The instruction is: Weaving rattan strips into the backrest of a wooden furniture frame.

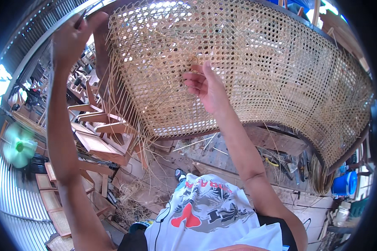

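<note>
A large panel of woven cane in an open octagonal mesh spreads in front of me, set in a dark wooden frame. Against the middle left of the mesh is my right hand, thumb up and fingers curled round what looks like a thin cane strand. My left hand is raised at the panel's upper left corner, its fingers bent round a thin dark object whose kind I cannot make out. Loose cane ends hang along the panel's left edge.
Wooden chair parts crowd the left, beyond a spinning green fan. Cane scraps litter the floor. Pliers and other hand tools lie below the panel, near a cane bundle and a blue bucket.
</note>
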The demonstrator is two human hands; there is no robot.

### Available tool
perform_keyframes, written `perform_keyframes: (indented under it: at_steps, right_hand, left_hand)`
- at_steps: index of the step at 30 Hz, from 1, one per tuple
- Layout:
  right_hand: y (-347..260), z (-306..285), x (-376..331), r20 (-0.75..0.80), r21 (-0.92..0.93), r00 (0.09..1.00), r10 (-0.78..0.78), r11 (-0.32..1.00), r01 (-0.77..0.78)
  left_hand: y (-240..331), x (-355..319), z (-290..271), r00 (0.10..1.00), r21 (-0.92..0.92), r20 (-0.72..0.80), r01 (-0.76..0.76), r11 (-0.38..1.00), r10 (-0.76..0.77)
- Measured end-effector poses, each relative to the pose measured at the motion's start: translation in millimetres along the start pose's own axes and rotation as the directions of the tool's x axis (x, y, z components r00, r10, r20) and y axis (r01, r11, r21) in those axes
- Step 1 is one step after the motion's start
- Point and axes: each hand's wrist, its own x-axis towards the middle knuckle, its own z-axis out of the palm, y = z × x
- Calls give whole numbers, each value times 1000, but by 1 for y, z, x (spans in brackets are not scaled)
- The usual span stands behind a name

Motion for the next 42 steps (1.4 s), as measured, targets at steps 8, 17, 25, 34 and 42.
perform_keyframes:
  at_steps: [8, 17, 25, 34, 42]
  right_hand:
    - [45, 8, 14, -17, 407, 980, 199, 897, -175]
    - [63, 86, 31, -186, 620, 976, -110, 757, 204]
    - [104, 126, 48, -43, -720, 642, -766, 469, 511]
    - [94, 42, 68, 37, -998, 572, -819, 0, 65]
    - [50, 37, 73, 295, -954, 314, -902, -299, 36]
  left_hand:
    - [60, -45, 62, 904, -228, -23, -420, 878, 427]
    - [-1, -22, 122, 833, -187, 158, -502, 844, 530]
    - [-31, -32, 124, 781, -311, 201, -521, 795, 591]
    - [25, -20, 127, 809, -107, 321, -485, 868, 492]
    - [15, -8, 165, 794, -95, 343, -503, 859, 502]
